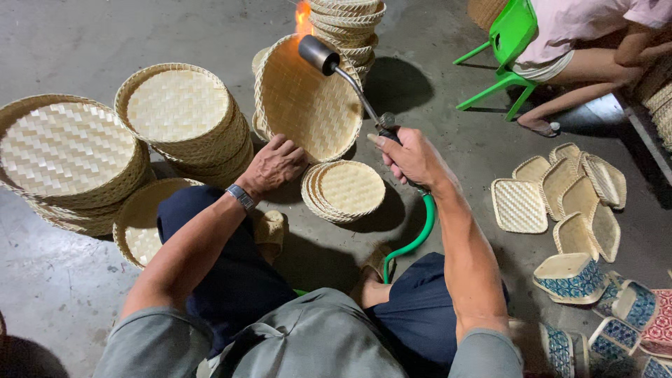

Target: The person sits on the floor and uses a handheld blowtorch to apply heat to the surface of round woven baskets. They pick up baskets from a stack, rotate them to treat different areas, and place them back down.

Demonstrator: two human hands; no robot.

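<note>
Holding the tilted round woven bamboo tray (308, 101) by its lower rim, the left hand (275, 164) risks scorching if the right hand (413, 157), clenched around the metal gas torch (350, 77), lets the orange flame (303, 17) linger.

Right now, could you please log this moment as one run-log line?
left hand: props round woven tray on edge | right hand: grips gas torch | flame: lit at tray rim | green hose: trails from torch

pale woven bamboo tray (308, 105), matt; dark metal torch (343, 73); glossy green rubber hose (418, 234); rough concrete floor (434, 126).
</note>
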